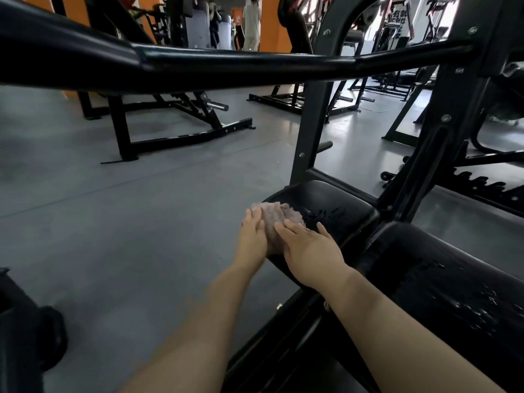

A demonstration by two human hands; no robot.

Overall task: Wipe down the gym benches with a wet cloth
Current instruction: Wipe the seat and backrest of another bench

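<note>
Seemingly both hands' straight fingers [286, 226] press cloth [273, 218] on bench [334, 211].

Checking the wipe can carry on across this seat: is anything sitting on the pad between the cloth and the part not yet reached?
Nothing visible does. The cloth lies at the seat pad's near-left edge under both hands, left hand and right hand. The pad beyond it holds only wet streaks up to the black frame upright.
</note>
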